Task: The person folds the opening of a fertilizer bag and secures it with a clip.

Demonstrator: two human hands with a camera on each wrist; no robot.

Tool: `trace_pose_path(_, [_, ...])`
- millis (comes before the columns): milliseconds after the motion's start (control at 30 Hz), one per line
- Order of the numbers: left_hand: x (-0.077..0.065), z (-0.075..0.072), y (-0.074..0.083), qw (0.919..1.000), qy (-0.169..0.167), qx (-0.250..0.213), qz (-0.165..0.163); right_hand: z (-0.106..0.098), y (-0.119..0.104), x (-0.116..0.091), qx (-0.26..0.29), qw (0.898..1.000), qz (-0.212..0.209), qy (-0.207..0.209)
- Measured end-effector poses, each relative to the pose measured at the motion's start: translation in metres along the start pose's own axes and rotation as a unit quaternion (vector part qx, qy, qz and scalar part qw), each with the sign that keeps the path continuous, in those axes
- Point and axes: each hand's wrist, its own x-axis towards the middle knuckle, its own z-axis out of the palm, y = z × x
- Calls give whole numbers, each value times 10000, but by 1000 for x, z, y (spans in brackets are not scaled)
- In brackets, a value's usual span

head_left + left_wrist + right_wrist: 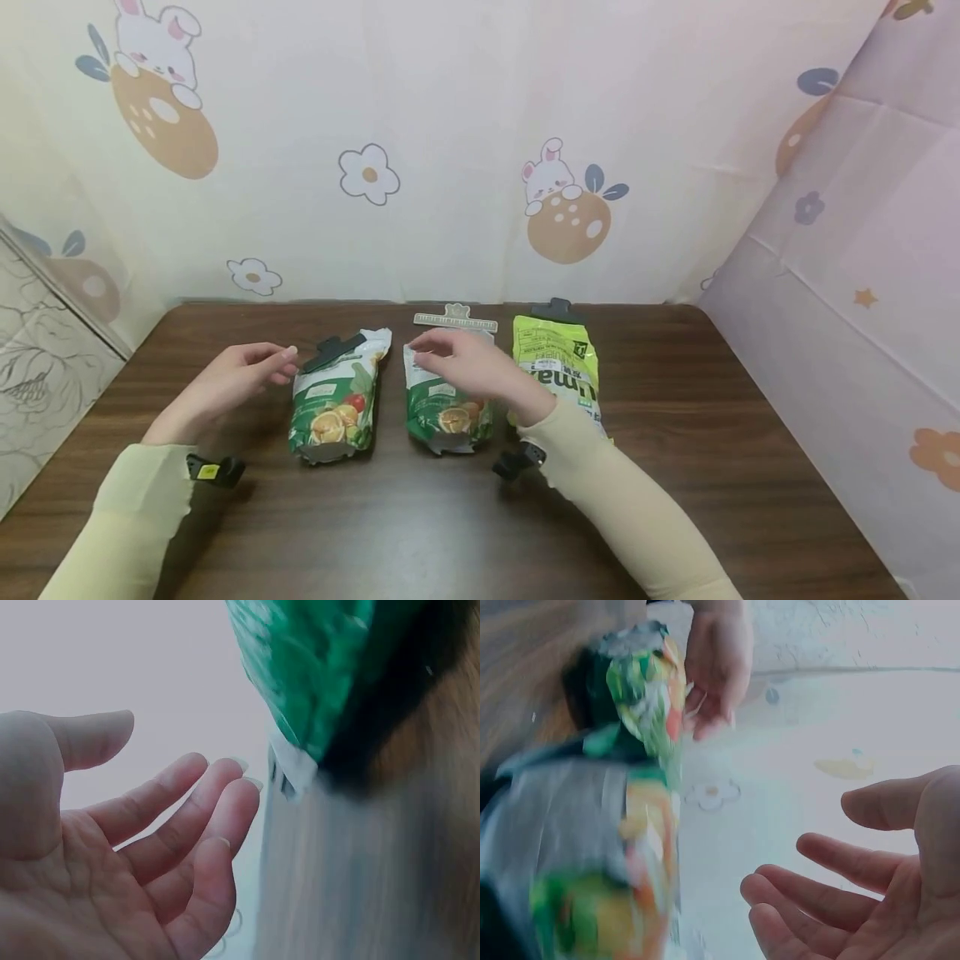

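Note:
A green and white bag printed with fruit and vegetables lies on the left of the table, a dark clip across its top. Just left of that clip is my left hand, its fingers loosely bent and holding nothing. My right hand is over a second green bag in the middle and hides part of it. In the right wrist view this hand's fingers are spread and nothing is between them. A pale clip shows at the far end of the middle bag.
To the right lies a yellow-green bag with a dark clip at its top, partly behind my right forearm. The brown wooden table meets a printed curtain at the back. Wrist cameras sit on both sleeves.

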Motion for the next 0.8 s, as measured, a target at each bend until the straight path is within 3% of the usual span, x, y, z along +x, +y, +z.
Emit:
trace_pose_path(167, [-3, 3, 17, 9990, 10, 68, 442, -16, 19, -11, 210, 9993, 228, 222])
trace_pose_path(400, [-4, 16, 53, 9948, -67, 432, 920, -31, 44, -27, 382, 9971, 562, 340])
trace_pose_path(567, [0, 34, 75, 9915, -112, 672, 1106, -34, 53, -35, 403, 9960, 744, 277])
trace_pose_path(800, [10, 68, 102, 9887, -387, 529, 1351, -33, 60, -38, 456, 9959, 780, 76])
